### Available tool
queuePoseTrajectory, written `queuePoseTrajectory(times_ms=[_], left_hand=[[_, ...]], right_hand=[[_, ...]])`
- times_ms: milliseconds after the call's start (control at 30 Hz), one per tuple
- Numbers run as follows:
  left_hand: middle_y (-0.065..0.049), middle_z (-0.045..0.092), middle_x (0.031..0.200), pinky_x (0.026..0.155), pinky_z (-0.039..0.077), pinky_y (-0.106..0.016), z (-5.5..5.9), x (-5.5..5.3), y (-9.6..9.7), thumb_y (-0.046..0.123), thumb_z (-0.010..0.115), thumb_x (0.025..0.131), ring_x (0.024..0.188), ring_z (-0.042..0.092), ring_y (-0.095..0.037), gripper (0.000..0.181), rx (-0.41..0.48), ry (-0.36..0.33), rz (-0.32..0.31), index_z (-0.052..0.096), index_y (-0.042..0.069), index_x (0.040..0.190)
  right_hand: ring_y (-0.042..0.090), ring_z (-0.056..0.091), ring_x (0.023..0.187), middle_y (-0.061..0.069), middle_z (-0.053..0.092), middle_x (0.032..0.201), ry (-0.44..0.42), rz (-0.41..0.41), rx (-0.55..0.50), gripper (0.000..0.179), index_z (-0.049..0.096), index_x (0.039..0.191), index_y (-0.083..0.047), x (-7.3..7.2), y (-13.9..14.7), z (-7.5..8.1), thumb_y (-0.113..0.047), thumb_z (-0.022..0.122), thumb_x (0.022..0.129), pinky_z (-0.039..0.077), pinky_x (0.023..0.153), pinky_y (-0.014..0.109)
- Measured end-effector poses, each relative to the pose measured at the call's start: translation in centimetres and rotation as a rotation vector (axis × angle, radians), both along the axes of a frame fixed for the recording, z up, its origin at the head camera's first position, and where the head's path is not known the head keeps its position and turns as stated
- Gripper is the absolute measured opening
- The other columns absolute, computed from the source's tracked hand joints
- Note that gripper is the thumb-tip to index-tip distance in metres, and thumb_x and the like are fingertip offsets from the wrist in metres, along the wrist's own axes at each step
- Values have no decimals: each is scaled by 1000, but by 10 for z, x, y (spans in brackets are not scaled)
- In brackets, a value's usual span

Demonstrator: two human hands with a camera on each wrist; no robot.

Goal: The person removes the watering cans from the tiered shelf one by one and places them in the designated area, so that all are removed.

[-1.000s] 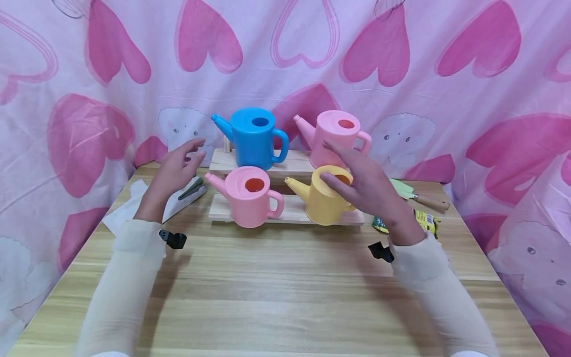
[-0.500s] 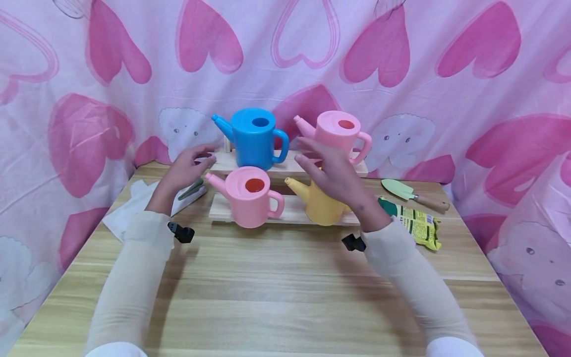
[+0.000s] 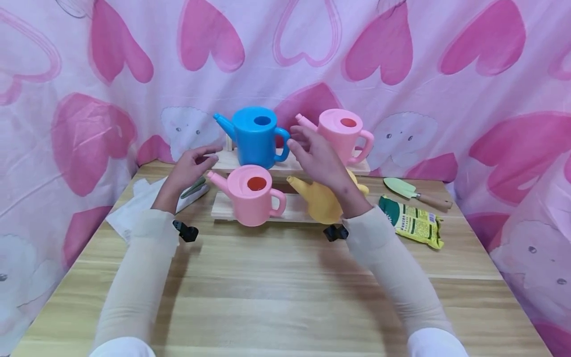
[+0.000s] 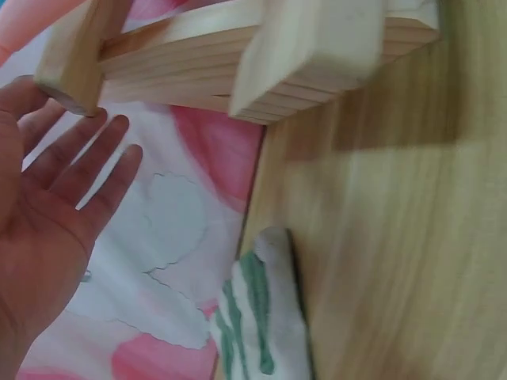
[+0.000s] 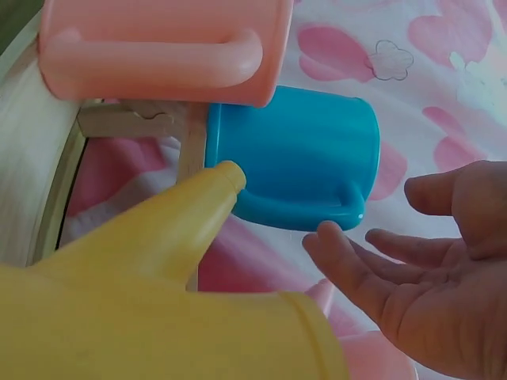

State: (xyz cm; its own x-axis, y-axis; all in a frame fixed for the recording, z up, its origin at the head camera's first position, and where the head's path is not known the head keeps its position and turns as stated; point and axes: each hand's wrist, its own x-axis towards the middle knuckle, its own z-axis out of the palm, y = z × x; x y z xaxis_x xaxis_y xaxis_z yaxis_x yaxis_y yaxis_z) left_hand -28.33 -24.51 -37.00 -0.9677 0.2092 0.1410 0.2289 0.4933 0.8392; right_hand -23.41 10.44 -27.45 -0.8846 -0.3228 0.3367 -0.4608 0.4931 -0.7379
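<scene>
A blue watering can (image 3: 255, 141) and a pink watering can (image 3: 341, 133) stand on the upper tier of a wooden stand (image 3: 294, 210). Below them are another pink watering can (image 3: 251, 203) and a yellow watering can (image 3: 318, 203), the latter partly behind my right wrist. My right hand (image 3: 318, 157) hovers with spread fingers beside the blue can's handle; in the right wrist view its fingertips (image 5: 326, 233) come close to that handle, contact unclear. At the stand's left end is my left hand (image 3: 188, 168), fingers loosely extended near the wood (image 4: 71, 59) and holding nothing.
On the right lie a green trowel (image 3: 417, 192) with a wooden handle and a yellow-green packet (image 3: 415, 223). A white cloth (image 3: 136, 206) and green-striped gloves (image 4: 261, 309) lie on the left. A pink heart-patterned curtain (image 3: 187, 89) hangs behind the table (image 3: 267, 282).
My right hand has moved left, from over the yellow can to beside the blue can's handle. My left hand has shifted slightly right, toward the stand. The cans have stayed in place.
</scene>
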Motion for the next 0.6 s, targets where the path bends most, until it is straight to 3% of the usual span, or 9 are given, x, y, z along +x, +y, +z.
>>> queuePoseTrajectory(times_ms=[333, 533, 600], left_hand=[[-6, 44, 158, 110, 43, -53, -9, -3, 2, 40, 57, 106, 137, 46, -33, 52, 103, -28, 68, 52, 19, 153], [-12, 45, 157, 110, 45, -48, 4, 11, 14, 30, 55, 108, 137, 45, -36, 47, 132, -32, 70, 52, 12, 152], [-10, 46, 156, 110, 45, -47, -1, 9, 14, 32, 55, 108, 138, 45, -35, 48, 153, -23, 74, 53, 13, 152]], right_hand=[[25, 61, 124, 6, 64, 134, -156, -2, -56, 45, 53, 149, -9, -15, -19, 5, -29, 55, 108, 55, 97, 38], [28, 64, 108, 9, 67, 121, -174, -42, -80, 37, 59, 140, -8, -20, -23, -1, -26, 57, 108, 58, 90, 39], [28, 64, 106, 10, 68, 121, -178, -51, -75, 36, 61, 138, -7, -20, -23, -3, -27, 57, 108, 58, 90, 40]])
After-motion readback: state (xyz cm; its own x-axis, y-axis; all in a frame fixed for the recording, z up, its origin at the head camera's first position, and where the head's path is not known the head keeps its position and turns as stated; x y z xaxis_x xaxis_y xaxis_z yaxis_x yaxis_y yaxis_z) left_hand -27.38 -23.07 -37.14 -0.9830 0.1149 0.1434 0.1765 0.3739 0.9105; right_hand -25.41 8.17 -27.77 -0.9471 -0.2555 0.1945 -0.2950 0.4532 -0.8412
